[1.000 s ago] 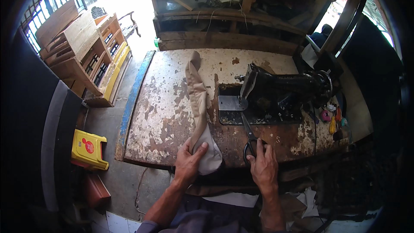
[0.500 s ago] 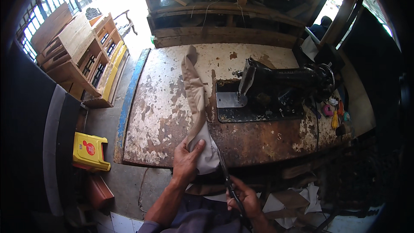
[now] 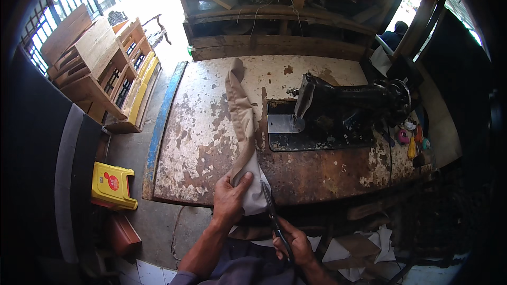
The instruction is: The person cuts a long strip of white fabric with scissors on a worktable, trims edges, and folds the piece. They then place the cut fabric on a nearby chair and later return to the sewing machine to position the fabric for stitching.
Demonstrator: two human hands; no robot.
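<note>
With fingers and thumb of the left hand (image 3: 228, 200), in the head view, pinched the cloth (image 3: 241, 116) near its pale end, at the front edge of the table (image 3: 311, 179), left of the machine (image 3: 343, 94). With bent fingers of the right hand (image 3: 297, 245), gripped the scissors (image 3: 273, 215) by the handles; could not tell how spread. Within the last second, swung the blades from beside the machine to the pale edge, so seemingly turned to cutting.

One left hand (image 3: 228, 200) and one right hand (image 3: 296, 244) are showing, making two hands. One pair of scissors (image 3: 272, 215), one strip of tan cloth (image 3: 242, 121), one sewing machine (image 3: 343, 96), one table (image 3: 198, 132) and one yellow stool (image 3: 110, 186) are also appearing.
</note>
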